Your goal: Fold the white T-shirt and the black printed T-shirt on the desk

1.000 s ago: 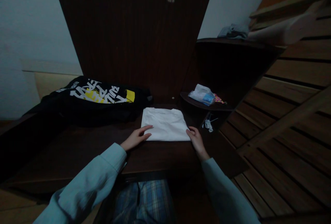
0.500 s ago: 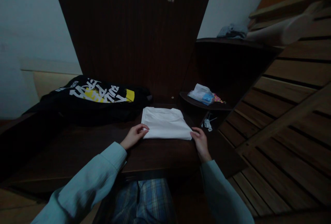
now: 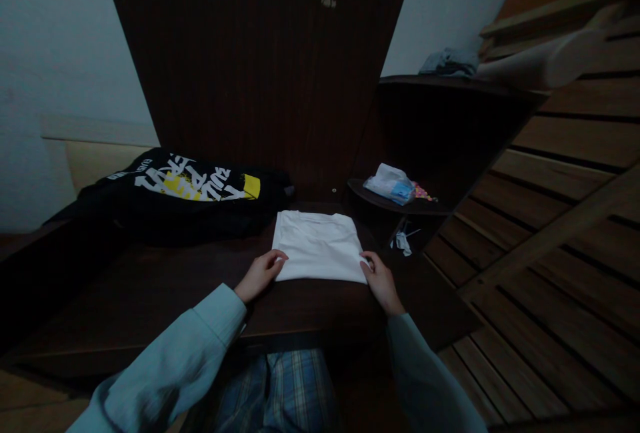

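A folded white T-shirt (image 3: 320,246) lies flat on the dark wooden desk (image 3: 190,306), its neckline at the far side. At its left edge, close to the near corner, my left hand (image 3: 260,274) pinches the cloth between thumb and fingers. My right hand (image 3: 381,281) grips the opposite edge in the same way, also close to the near corner. A few soft wrinkles run across the upper layer of the shirt.
A black garment (image 3: 200,199) with white and yellow lettering is heaped at the back left. On a low corner shelf (image 3: 363,193) to the right sits a clear plastic bag (image 3: 393,183) with blue and white contents. Wooden slats (image 3: 550,273) stand along the right side.
The shirt's near edge has come closer to me and lies lower. My right hand has shifted left and slightly nearer; my left hand has moved slightly nearer, both still on the cloth.
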The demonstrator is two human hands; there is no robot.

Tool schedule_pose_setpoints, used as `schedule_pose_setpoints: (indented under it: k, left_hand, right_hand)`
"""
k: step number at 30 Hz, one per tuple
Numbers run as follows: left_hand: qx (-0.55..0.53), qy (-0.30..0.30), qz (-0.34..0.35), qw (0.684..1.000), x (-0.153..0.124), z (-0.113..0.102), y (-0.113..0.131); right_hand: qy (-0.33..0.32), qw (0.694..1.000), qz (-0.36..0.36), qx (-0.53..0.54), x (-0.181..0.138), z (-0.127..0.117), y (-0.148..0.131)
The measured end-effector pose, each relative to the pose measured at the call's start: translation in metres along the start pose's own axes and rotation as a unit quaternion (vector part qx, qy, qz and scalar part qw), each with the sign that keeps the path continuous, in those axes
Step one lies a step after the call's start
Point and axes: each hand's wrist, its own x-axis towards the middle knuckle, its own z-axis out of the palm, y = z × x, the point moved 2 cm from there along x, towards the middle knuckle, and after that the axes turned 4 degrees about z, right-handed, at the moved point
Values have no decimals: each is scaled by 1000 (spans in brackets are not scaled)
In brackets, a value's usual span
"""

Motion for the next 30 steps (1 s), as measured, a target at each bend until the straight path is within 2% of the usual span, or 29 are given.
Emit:
schedule_pose_setpoints:
  k: [3,7,10,13,15,20,22,24,27,28,30]
  left_hand:
    - [27,-7,-11,1000,-17,-4,8]
    - [60,42,-7,997,-30,-14,9]
    - [88,36,12,995,-31,-15,9]
    - [86,7,18,996,-28,-10,13]
    - [74,6,7,997,-25,-6,14]
    - [20,21,-29,999,-23,1,11]
    - [15,20,-37,999,-29,0,11]
    - [-3,-12,-50,999,-37,-3,14]
    - [-34,-109,-100,988,-44,-12,17]
    - [-32,-123,-113,985,-42,-17,18]
    - [-3,-96,-116,989,-29,-29,17]
  right_hand:
    - [-33,999,14,35,-9,-9,5]
    - [-83,977,115,159,-14,-23,17]
    - [-115,965,150,182,-13,-30,14]
    - [-156,968,140,139,-13,-28,3]
    - [-157,973,126,115,-12,-22,-3]
    - [-59,990,73,101,-15,-10,-5]
    - [-49,994,59,73,-20,-12,-1]
    - [-86,994,52,45,-26,-19,2]
    - [-175,982,63,21,-28,-35,2]
    - [-187,980,69,21,-24,-40,1]
    - [-164,983,72,33,-10,-47,-2]
